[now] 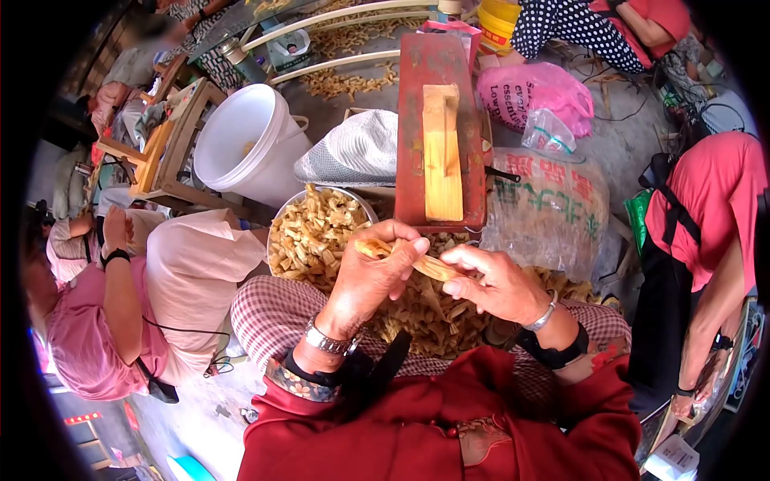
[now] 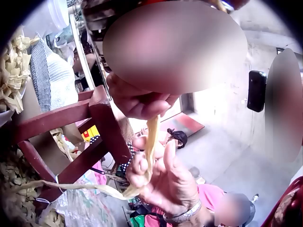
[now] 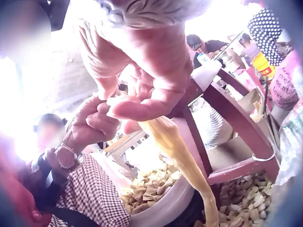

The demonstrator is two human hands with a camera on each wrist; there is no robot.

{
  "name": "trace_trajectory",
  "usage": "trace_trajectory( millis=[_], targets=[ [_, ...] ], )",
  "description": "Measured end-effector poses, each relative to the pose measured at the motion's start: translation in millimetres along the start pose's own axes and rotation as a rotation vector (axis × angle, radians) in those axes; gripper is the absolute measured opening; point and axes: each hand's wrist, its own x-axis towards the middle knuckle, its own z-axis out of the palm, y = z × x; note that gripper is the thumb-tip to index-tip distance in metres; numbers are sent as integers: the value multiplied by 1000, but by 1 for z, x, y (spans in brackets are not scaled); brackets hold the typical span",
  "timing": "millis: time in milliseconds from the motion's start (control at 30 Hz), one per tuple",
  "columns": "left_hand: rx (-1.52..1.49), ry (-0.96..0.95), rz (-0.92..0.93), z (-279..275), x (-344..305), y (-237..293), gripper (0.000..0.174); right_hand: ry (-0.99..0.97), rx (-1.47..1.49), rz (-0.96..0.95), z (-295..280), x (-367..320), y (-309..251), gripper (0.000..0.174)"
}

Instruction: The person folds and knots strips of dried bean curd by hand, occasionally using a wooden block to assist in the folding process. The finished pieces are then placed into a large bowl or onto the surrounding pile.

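Note:
Between my two hands a pale yellow, fibrous dried strip (image 1: 435, 268) is stretched. The left hand (image 1: 370, 272), with a watch on its wrist, pinches one part between thumb and fingers. My right hand (image 1: 499, 287), wearing a silver bracelet, grips the strip just beside it. From the right hand a long tail (image 3: 189, 172) of the strip hangs down in the right wrist view. Under the hands lies a heap of similar dried pieces (image 1: 433, 321). A round tub (image 1: 370, 210) full of short pieces stands by my left hand.
Ahead is a dark red wooden bench (image 1: 413, 64) bearing a light wood block (image 1: 443, 176). A white bucket (image 1: 281, 152) and a mesh sack (image 1: 357, 148) stand left of it; a clear printed plastic bag (image 1: 545, 216) lies right. Other people sit on both sides.

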Motion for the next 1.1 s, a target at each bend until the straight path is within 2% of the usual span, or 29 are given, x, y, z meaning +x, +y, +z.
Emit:
trace_trajectory(
  millis=[100, 133, 200, 233, 400, 433, 600, 800, 833, 1033, 1100],
  targets=[
    [-32, -23, 43, 5, 2, 0, 15, -28, -36, -111, 2, 5, -11, 22],
    [-57, -15, 48, 3, -1, 7, 14, -41, -214, -169, 0, 6, -3, 20],
    [-212, 29, 63, -6, -2, 15, 13, -60, -158, -145, -11, 1, -15, 21],
    [-274, -28, 109, -12, -3, 19, 11, -73, -127, -135, -16, -1, -21, 22],
    [-257, -12, 240, -9, 11, 44, 8, 29, -254, -192, -43, 10, -38, 23],
    [-252, -16, 266, -6, 17, 49, 7, 51, -229, -139, -49, 13, -42, 24],
    [-92, -2, 274, 12, 51, 76, 12, 201, -379, -132, -83, 39, -50, 30],
    [-90, -17, 288, 10, 91, 64, 10, 257, -460, -121, -98, 67, -23, 32],
    [-17, 2, 300, 8, 97, 60, 11, 268, -468, -114, -97, 69, -19, 32],
    [381, 109, 256, -2, 111, 36, 15, 127, -462, 71, -86, 72, 6, 30],
    [399, 96, 231, -7, 107, 37, 17, 149, -460, 42, -83, 70, 9, 29]
  ],
)
